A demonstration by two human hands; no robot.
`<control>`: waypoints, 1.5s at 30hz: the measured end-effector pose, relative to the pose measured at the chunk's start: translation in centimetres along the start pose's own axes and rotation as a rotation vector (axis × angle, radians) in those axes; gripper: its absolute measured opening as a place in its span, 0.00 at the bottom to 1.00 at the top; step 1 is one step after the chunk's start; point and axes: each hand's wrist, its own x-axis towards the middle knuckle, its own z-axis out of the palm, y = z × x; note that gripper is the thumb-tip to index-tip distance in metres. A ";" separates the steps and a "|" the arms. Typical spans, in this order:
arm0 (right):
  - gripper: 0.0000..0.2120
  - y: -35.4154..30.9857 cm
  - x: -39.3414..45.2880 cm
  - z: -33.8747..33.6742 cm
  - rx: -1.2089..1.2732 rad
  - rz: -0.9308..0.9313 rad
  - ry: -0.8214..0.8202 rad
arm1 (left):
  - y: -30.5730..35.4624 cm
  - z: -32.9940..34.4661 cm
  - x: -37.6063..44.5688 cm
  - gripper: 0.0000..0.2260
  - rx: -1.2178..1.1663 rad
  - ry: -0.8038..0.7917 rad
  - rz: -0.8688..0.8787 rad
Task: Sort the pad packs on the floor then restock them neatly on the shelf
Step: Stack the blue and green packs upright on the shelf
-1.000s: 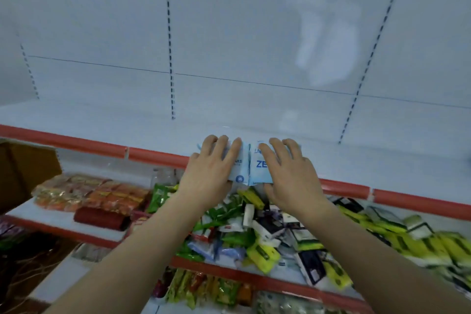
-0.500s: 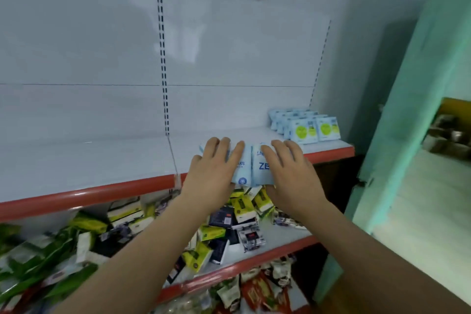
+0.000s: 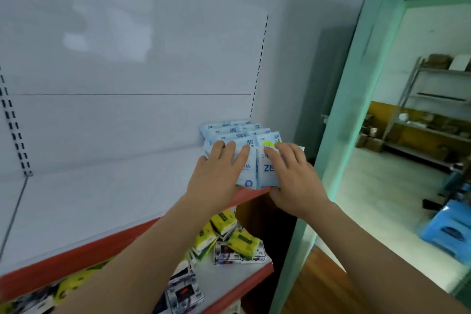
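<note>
Two light-blue pad packs (image 3: 257,171) are held side by side at the front right end of the white shelf (image 3: 102,199) with its red edge. My left hand (image 3: 219,173) grips the left pack and my right hand (image 3: 293,176) grips the right pack marked "ZE". Directly behind them stand several matching blue pad packs (image 3: 237,132) in rows against the shelf's back right corner. The held packs touch the front of that row.
A lower shelf (image 3: 229,280) holds yellow-green tissue packs (image 3: 224,232) and dark packets. A teal door frame (image 3: 356,109) stands right of the shelf. Through it are a metal rack (image 3: 428,99) and a blue plastic stool (image 3: 451,232).
Both hands have carried the two packs to the right along the shelf, and the view has turned with them. The packs now meet the stocked row at the right end.
</note>
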 end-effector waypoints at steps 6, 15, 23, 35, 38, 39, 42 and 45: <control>0.38 6.1 4.2 4.5 0.057 -0.014 -0.058 | 1.6 5.1 6.1 0.37 0.061 -0.012 0.008; 0.42 13.7 10.0 12.6 0.231 -0.226 -0.151 | 4.8 11.5 10.9 0.40 0.132 -0.087 -0.163; 0.37 17.5 11.0 15.5 0.415 -0.429 -0.148 | 4.4 10.3 10.2 0.36 0.043 -0.111 -0.240; 0.33 12.5 14.3 12.1 0.261 -0.602 -0.095 | 4.5 8.9 9.4 0.30 -0.157 -0.078 -0.426; 0.36 11.6 14.7 11.5 0.211 -0.598 -0.147 | 4.1 7.9 9.5 0.30 -0.179 -0.088 -0.424; 0.35 11.4 15.0 11.3 0.223 -0.599 -0.158 | 4.0 7.9 9.5 0.29 -0.200 -0.063 -0.419; 0.28 11.1 15.1 10.8 0.340 -0.628 -0.148 | 4.0 7.6 8.9 0.29 -0.272 0.071 -0.503; 0.20 10.9 14.6 10.7 0.501 -0.682 -0.030 | 4.3 6.3 8.8 0.29 -0.350 0.211 -0.829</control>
